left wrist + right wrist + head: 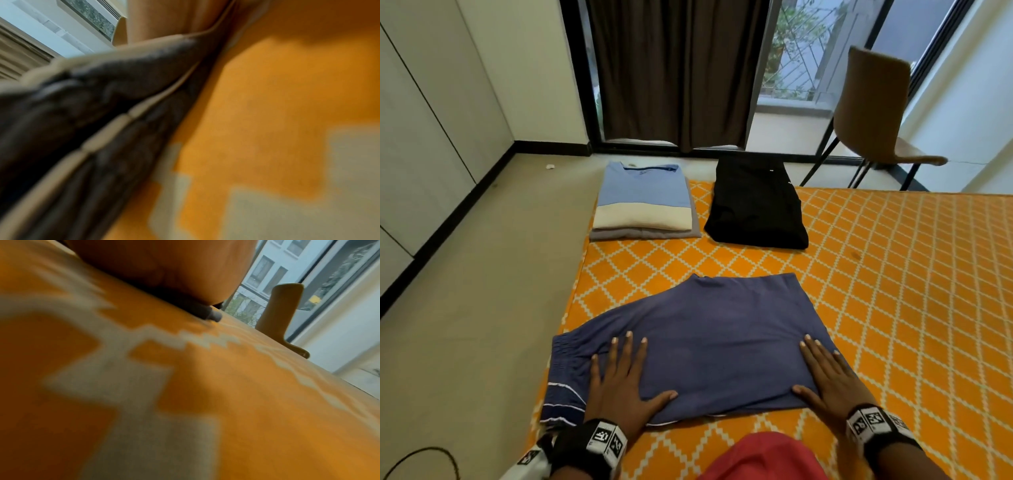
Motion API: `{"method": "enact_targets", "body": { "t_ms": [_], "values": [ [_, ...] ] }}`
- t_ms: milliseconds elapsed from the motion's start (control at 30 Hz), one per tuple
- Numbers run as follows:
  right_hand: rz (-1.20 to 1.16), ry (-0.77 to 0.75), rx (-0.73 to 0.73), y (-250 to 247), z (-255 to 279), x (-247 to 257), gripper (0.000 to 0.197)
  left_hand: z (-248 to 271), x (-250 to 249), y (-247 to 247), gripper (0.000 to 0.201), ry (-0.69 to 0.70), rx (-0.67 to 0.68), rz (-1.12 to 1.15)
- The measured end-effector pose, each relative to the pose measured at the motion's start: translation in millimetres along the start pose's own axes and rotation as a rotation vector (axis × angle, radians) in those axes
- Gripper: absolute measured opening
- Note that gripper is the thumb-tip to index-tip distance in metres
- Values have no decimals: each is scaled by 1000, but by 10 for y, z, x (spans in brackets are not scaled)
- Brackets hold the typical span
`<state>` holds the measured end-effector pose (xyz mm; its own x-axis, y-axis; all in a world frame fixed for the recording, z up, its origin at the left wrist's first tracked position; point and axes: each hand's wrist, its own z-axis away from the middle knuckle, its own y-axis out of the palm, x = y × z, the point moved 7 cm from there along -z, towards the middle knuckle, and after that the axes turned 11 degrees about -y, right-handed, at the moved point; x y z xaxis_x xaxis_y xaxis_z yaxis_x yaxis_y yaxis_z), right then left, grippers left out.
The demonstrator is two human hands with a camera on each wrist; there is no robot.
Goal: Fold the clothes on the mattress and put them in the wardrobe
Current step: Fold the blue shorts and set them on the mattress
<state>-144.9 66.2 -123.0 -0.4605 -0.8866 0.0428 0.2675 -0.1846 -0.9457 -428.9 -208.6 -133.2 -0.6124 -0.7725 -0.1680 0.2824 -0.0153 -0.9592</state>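
Observation:
Dark blue shorts [709, 342] with white piping lie partly folded on the orange patterned mattress [893, 274], near its front left corner. My left hand [625, 373] rests flat on their left part by the elastic waistband, fingers spread. Flat on their right edge lies my right hand [825, 373]. A folded stack topped by a light blue and cream shirt [643, 202] sits at the mattress's far left corner, with a folded black garment [755, 205] beside it. The left wrist view shows blurred dark fabric [92, 105] on the mattress [277, 113]. The right wrist view shows mostly mattress [226, 394].
White wardrobe doors [421, 120] line the left wall across a beige floor [482, 291]. A brown chair [873, 113] stands at the back right by the window with dark curtains [678, 68]. A black cable [421, 459] lies on the floor at the bottom left.

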Motion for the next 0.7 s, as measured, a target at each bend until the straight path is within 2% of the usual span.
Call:
{"method": "enact_targets", "body": {
  "t_ms": [100,133,167,200,300,333,367,467,567,667,700],
  "values": [
    [-38,240,-73,-175,65,-118,117,1,5,15,107,-5,8,4],
    [-14,268,-129,-283,63,-84,117,-6,-3,17,107,-3,8,11],
    [9,232,-193,-369,39,26,113,-11,-10,21,106,1,-2,18],
    [-27,130,-204,-390,-29,234,106,-16,-10,21,106,3,-19,20],
    [69,-449,-101,-183,-244,1096,91,-16,-9,23,105,6,-61,17],
    [102,-536,-29,-96,-269,1248,89,-14,-10,26,106,8,-61,15],
    [95,-562,8,-42,-294,1302,86,-9,-11,24,106,8,-60,16],
    [10,-548,-12,-72,-294,1210,80,5,-10,-6,107,5,-53,29],
    [-44,-498,-77,-63,-255,1024,82,31,-4,-52,106,-2,-80,19],
    [-79,-335,-145,-68,-143,640,88,37,6,-49,104,-16,-70,25],
    [-81,-269,-123,-58,-81,484,90,37,3,-43,104,-12,-72,28]
  ]
}}
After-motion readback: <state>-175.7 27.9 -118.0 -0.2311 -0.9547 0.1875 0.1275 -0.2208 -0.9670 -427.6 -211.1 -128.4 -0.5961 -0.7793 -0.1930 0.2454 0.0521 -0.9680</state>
